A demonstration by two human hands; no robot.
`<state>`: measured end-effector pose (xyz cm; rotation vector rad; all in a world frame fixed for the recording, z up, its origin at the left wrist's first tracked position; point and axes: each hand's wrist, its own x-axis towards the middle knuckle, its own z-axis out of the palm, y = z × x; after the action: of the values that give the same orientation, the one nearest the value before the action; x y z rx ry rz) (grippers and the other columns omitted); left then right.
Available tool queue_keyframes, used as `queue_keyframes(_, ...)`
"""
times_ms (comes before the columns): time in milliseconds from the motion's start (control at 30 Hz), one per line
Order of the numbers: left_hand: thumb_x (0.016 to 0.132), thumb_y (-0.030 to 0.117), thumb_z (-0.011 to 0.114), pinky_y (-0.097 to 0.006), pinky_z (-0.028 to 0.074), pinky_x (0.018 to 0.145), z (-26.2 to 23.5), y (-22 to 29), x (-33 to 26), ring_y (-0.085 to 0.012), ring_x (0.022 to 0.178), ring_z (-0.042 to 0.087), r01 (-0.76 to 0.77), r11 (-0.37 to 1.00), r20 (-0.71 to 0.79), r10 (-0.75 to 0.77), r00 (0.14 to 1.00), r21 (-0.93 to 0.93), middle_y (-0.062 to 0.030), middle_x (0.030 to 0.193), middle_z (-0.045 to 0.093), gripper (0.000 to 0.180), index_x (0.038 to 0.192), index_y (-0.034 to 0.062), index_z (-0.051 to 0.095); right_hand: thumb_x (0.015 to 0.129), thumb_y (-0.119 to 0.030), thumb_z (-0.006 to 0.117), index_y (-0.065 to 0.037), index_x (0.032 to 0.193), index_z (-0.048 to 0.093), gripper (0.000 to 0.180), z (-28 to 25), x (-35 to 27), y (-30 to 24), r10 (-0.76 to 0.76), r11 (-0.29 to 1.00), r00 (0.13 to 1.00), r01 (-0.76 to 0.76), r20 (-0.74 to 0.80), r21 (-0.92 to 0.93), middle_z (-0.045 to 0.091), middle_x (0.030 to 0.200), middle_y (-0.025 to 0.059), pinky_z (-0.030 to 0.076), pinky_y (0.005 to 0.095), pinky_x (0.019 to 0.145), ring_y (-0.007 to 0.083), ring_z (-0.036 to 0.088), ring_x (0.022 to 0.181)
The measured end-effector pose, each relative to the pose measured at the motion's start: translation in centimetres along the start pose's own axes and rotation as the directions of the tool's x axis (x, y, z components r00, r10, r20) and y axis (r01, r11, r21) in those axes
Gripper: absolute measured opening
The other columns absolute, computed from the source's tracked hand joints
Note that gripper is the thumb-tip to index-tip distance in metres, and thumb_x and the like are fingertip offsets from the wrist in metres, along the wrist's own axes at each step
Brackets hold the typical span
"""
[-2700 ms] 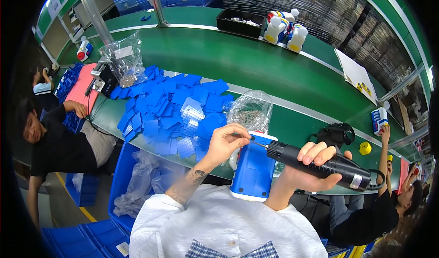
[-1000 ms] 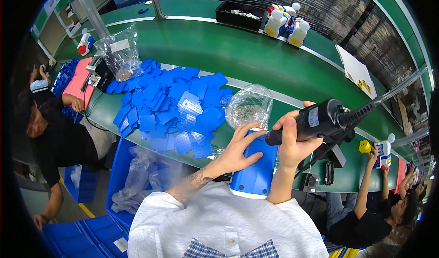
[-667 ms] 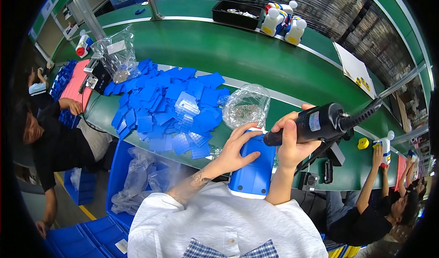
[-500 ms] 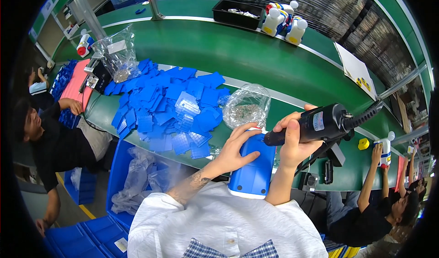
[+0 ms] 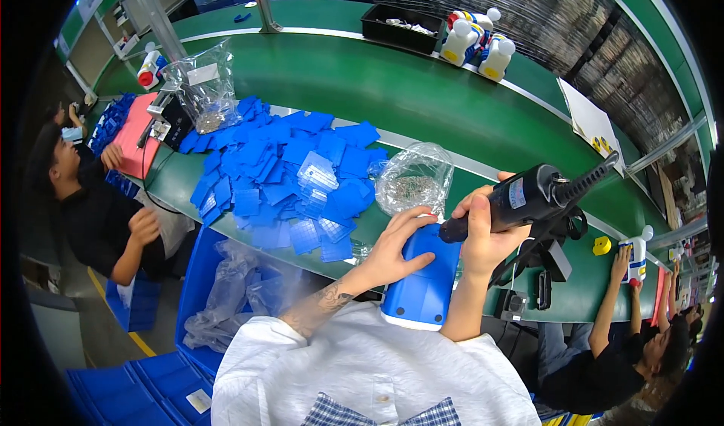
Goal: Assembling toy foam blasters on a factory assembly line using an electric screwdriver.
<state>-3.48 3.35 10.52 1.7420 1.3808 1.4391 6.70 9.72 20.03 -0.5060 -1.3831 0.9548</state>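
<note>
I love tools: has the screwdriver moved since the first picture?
Yes: in the picture, the screwdriver swung its cord end up, from below the nearest clear bag to about level.

Left hand point(image 5: 391, 256) splayed, right hand point(image 5: 486, 246) curled

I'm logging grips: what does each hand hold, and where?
Right hand: black power screwdriver, around its front half. Left hand: blue case, across its far half.

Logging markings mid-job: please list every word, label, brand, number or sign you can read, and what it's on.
No text is readable; these are too small or blurred:
Sticker on the black power driver in the right hand.
White markings on the black box at left.
White label on the clear bag beside that box.
Pale tag on the lower-left blue bin.
</note>
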Motion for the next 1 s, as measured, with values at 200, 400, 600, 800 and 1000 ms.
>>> queue_keyframes(200,0.065,0.018,0.066,-0.039,0.031,0.094,-0.5,0.0,0.0,-0.0319,0.113,0.039,-0.013,1.000,-0.021,0.013,1.000,-0.003,-0.0146,0.120,0.042,0.054,0.114,0.0047,0.046,0.079,-0.007,0.057,0.006,0.107,0.036,0.038,0.2,0.1,0.3,-0.042,0.998,0.998,0.040,0.051,0.042,0.051,0.058,0.0074,0.042,0.0229,0.047,0.0125,0.049,0.048)
queue_keyframes(400,0.072,0.026,0.063,-0.039,0.028,0.097,-1.6,-0.9,-0.8,-0.0325,0.120,0.032,-0.001,0.996,0.056,0.006,0.998,-0.094,-0.0175,0.128,0.034,0.055,0.119,0.0064,0.043,0.083,-0.018,0.053,0.003,0.112,0.035,0.040,-2.5,1.7,-4.8,-0.348,0.893,0.931,0.364,-0.107,0.264,0.047,0.062,0.0083,0.040,0.0254,0.044,0.0153,0.044,0.046)
queue_keyframes(600,0.084,0.035,0.049,-0.038,0.032,0.095,-5.7,-1.0,-4.4,-0.0321,0.116,0.038,0.271,0.951,0.111,-0.256,0.960,-0.147,-0.0182,0.130,0.034,0.056,0.132,0.0160,0.028,0.084,-0.015,0.052,0.003,0.113,0.039,0.036,-5.2,1.6,-1.4,-0.098,0.957,0.968,0.028,-0.231,-0.288,0.045,0.057,0.0035,0.040,0.0231,0.045,0.0099,0.044,0.047)
queue_keyframes(800,0.086,0.045,0.039,-0.039,0.036,0.091,-7.3,-0.2,-5.2,-0.0363,0.108,0.046,0.521,0.853,0.133,-0.521,0.843,0.037,-0.0243,0.124,0.038,0.066,0.136,0.0127,0.011,0.078,-0.018,0.060,0.001,0.095,0.043,0.031,-12.1,-3.3,16.1,0.334,0.632,0.942,-0.240,-0.020,-0.737,0.048,0.054,0.0061,0.038,0.0251,0.034,0.0127,0.048,0.039)
queue_keyframes(1000,0.075,0.061,0.047,-0.039,0.037,0.090,-7.5,-2.4,-6.8,-0.0391,0.109,0.044,0.598,0.796,0.143,-0.605,0.784,0.091,-0.0283,0.125,0.036,0.088,0.136,0.0099,0.009,0.069,-0.031,0.065,0.002,0.098,0.047,0.048,-7.8,-4.9,13.7,0.499,0.350,0.866,-0.205,-0.003,-0.914,0.059,0.079,0.0255,0.046,0.0407,0.066,0.0379,0.059,0.073)
